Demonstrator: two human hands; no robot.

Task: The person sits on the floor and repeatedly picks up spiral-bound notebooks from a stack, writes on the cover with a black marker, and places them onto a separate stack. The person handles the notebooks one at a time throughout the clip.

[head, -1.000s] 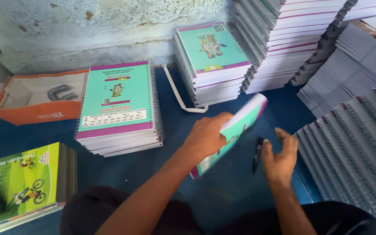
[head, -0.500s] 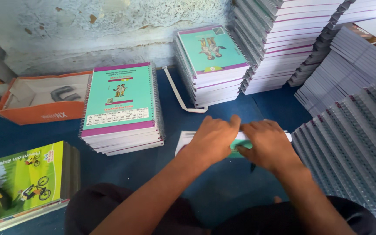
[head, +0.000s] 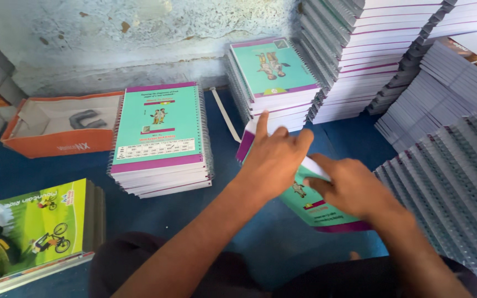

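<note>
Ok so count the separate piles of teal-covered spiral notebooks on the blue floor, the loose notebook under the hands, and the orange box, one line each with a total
Teal-cover notebook piles: 2, the near pile and the far pile
Loose teal notebook under the left hand and right hand: 1
Orange box: 1
Total: 4

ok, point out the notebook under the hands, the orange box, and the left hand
teal-covered notebook (head: pixel 318 212): head view, on the exposed cover near its purple bottom band.
orange box (head: pixel 56 146): head view, on its front wall.
left hand (head: pixel 274 160): head view, on the back of the hand.
</note>
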